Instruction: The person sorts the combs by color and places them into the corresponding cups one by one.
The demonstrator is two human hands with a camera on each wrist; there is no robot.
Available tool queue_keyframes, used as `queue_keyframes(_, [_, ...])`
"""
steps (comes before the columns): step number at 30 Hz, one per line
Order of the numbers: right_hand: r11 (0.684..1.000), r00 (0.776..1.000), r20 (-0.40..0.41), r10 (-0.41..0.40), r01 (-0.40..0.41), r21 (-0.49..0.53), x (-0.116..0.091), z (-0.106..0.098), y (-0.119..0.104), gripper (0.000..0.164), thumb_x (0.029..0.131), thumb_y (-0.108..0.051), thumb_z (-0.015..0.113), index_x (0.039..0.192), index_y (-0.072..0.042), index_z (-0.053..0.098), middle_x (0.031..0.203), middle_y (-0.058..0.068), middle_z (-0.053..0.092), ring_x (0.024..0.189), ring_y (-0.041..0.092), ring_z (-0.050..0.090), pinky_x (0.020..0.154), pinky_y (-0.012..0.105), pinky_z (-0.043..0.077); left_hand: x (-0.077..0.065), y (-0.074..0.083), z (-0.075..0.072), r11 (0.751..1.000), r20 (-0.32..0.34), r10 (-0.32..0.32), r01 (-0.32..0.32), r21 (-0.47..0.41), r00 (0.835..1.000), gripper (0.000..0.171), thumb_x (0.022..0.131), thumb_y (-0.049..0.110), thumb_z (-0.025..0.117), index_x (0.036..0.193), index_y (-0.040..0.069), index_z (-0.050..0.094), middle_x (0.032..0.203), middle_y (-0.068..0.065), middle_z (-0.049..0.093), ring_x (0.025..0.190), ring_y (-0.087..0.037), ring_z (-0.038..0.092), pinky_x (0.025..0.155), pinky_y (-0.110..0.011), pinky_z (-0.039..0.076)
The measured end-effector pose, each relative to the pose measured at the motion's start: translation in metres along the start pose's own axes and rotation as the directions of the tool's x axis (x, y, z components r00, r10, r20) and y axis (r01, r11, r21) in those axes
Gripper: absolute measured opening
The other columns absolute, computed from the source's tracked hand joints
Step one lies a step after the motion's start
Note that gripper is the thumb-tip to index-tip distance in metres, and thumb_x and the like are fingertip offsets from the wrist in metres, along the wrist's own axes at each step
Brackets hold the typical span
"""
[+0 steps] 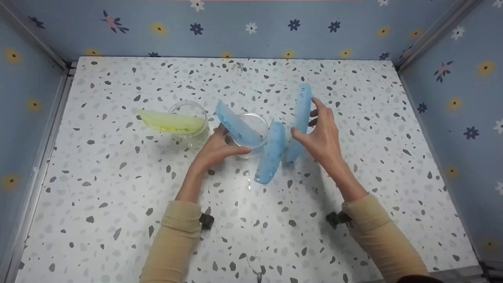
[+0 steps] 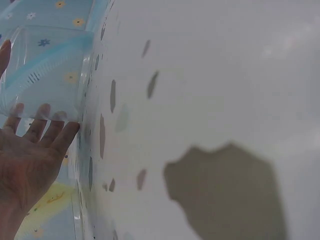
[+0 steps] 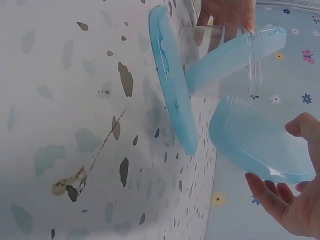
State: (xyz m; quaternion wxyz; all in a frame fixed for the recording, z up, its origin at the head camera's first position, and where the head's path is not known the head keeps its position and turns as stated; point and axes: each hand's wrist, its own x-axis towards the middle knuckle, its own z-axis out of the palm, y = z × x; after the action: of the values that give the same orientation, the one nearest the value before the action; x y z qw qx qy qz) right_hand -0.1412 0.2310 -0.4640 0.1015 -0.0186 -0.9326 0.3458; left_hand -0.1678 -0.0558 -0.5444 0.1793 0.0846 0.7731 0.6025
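My left hand (image 1: 216,149) grips a clear plastic cup (image 1: 251,118) on the table, thumb in front and fingers around its far side. A blue comb (image 1: 239,125) leans inside this cup, its upper end past the rim; its teeth show through the wall in the left wrist view. My right hand (image 1: 324,135) holds another blue comb (image 3: 260,145) between thumb and fingers, to the right of the cup. Between that comb and the cup, a third blue comb (image 1: 271,153) lies on the table, also visible in the right wrist view.
To the left stands a second clear cup (image 1: 188,104) with a yellow comb (image 1: 173,122) leaning in it, one end well out over the rim. The white speckled table (image 1: 118,188) is bounded by blue flowered panels (image 1: 251,27) at the back and sides.
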Motion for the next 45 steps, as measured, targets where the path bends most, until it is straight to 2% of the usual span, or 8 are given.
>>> queue_keyframes(4, [0.999,0.998,-0.04,-0.047,0.048,0.015,0.002,0.001,-0.006,0.09,0.081,-0.025,0.081,0.158,-0.011,0.036,0.122,0.018,0.057,0.101,0.029,0.064,0.081,0.039,0.056,-0.001,0.001,0.0,1.0,0.005,0.003,-0.003,-0.006,1.0,0.116,0.072,0.037,0.094,0.163,0.025,0.023,0.168,-0.006,0.035,0.158,-0.025,0.029,0.133,-0.046,0.019])
queue_keyframes(12, [0.987,0.987,-0.098,-0.128,0.136,0.087,0.007,0.002,-0.021,0.088,0.082,-0.023,0.082,0.157,-0.01,0.038,0.122,0.017,0.056,0.1,0.025,0.064,0.073,0.036,0.064,-0.002,0.002,0.0,0.999,0.007,0.013,-0.013,-0.031,1.0,0.114,0.073,0.033,0.094,0.163,0.026,0.025,0.166,-0.004,0.037,0.158,-0.023,0.028,0.134,-0.044,0.015])
queue_keyframes(17, [0.978,0.98,-0.12,-0.158,0.172,0.118,0.009,0.001,-0.031,0.09,0.081,-0.021,0.082,0.157,-0.01,0.037,0.121,0.015,0.056,0.101,0.023,0.064,0.071,0.036,0.065,-0.001,0.002,0.0,1.0,0.008,0.021,-0.02,-0.023,1.0,0.115,0.071,0.033,0.095,0.163,0.026,0.025,0.166,-0.004,0.038,0.158,-0.023,0.03,0.134,-0.045,0.016])
queue_keyframes(24, [0.965,0.967,-0.152,-0.203,0.224,0.134,0.012,0.002,-0.045,0.089,0.081,-0.02,0.082,0.157,-0.01,0.038,0.121,0.012,0.056,0.099,0.017,0.064,0.069,0.029,0.064,0.0,0.0,0.0,1.0,0.004,0.022,-0.022,-0.005,1.0,0.115,0.072,0.033,0.094,0.163,0.024,0.025,0.166,-0.006,0.038,0.157,-0.026,0.031,0.133,-0.047,0.018])
queue_keyframes(32, [0.947,0.957,-0.15,-0.249,0.273,0.172,0.018,0.012,-0.062,0.091,0.08,-0.021,0.083,0.158,-0.009,0.037,0.122,0.013,0.056,0.101,0.017,0.064,0.072,0.028,0.065,-0.001,0.001,-0.001,1.0,0.016,0.007,-0.007,-0.017,1.0,0.113,0.073,0.033,0.093,0.163,0.026,0.024,0.166,-0.005,0.039,0.156,-0.026,0.033,0.133,-0.048,0.02])
queue_keyframes(39, [0.932,0.945,-0.118,-0.305,0.321,0.168,0.019,0.022,-0.071,0.09,0.083,-0.023,0.081,0.158,-0.006,0.034,0.123,0.015,0.054,0.103,0.019,0.064,0.073,0.026,0.064,-0.003,0.001,0.0,0.999,0.005,-0.03,0.03,0.01,1.0,0.117,0.071,0.045,0.093,0.163,0.026,0.023,0.167,-0.003,0.036,0.157,-0.024,0.03,0.132,-0.046,0.023])
queue_keyframes(45, [0.929,0.945,-0.106,-0.309,0.324,0.182,0.021,0.026,-0.074,0.09,0.083,-0.022,0.081,0.158,-0.007,0.035,0.124,0.014,0.054,0.103,0.02,0.062,0.073,0.028,0.065,-0.002,0.0,-0.001,1.0,0.016,-0.007,0.007,-0.018,1.0,0.113,0.073,0.036,0.093,0.163,0.025,0.025,0.166,-0.004,0.037,0.156,-0.025,0.032,0.132,-0.046,0.022])
